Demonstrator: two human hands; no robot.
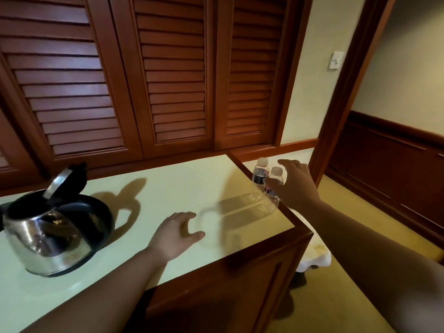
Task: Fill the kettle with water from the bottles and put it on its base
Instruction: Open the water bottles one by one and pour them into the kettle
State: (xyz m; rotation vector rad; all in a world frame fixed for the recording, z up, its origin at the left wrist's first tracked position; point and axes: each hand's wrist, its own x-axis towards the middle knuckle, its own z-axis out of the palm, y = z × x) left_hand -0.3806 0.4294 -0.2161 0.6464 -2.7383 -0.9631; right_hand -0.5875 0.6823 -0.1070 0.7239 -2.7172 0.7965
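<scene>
A steel kettle (pixel 45 234) with its lid raised stands at the left of the pale tabletop (pixel 168 188), against a black round base (pixel 98 212). Two small water bottles stand upright at the table's right edge, the far bottle (pixel 260 173) and the near bottle (pixel 276 175). My right hand (pixel 295 186) is curled around the near bottle with fingers apart and the thumb against its side. A clear, empty-looking bottle (pixel 240 207) lies blurred on its side on the table. My left hand (pixel 175 234) rests flat beside its near end, holding nothing.
Louvred wooden doors (pixel 168 80) rise behind the table. The wooden cabinet's corner (pixel 305 231) is near my right forearm. White cloth (pixel 314 255) lies on the carpet by the cabinet's right side. A doorway opens at the far right.
</scene>
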